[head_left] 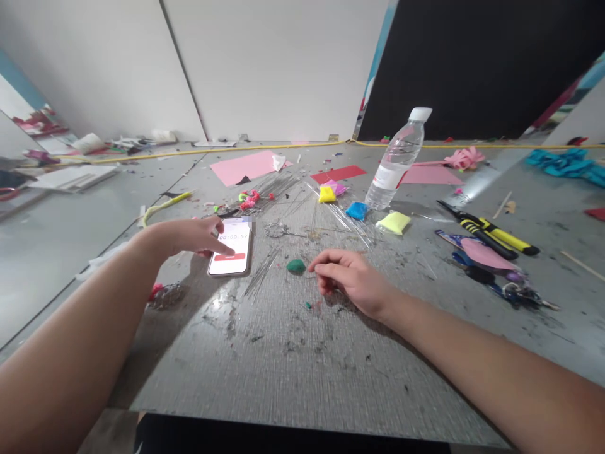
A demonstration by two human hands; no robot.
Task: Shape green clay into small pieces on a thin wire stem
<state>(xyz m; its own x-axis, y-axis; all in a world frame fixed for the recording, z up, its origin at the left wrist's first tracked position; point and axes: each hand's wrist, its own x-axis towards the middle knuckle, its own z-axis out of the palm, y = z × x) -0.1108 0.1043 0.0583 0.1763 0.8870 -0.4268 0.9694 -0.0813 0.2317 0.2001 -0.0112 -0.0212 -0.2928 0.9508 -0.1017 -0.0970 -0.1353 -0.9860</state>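
A: Logged what, largest first?
B: Logged phone (pixel 227 267) partly beneath left hand (pixel 196 238), with index finger extended at red button (pixel 230 257). Saw no grip; could not tell contact.
A: Checked right hand (pixel 347 277)?
B: Found loosely curled, holding nothing visible. Placed green lump (pixel 295 266) just left of its fingertips, nearer than to left hand, long axis roughly sideways, toward them. Noted green crumb (pixel 308 305) bodyward of those fingertips.
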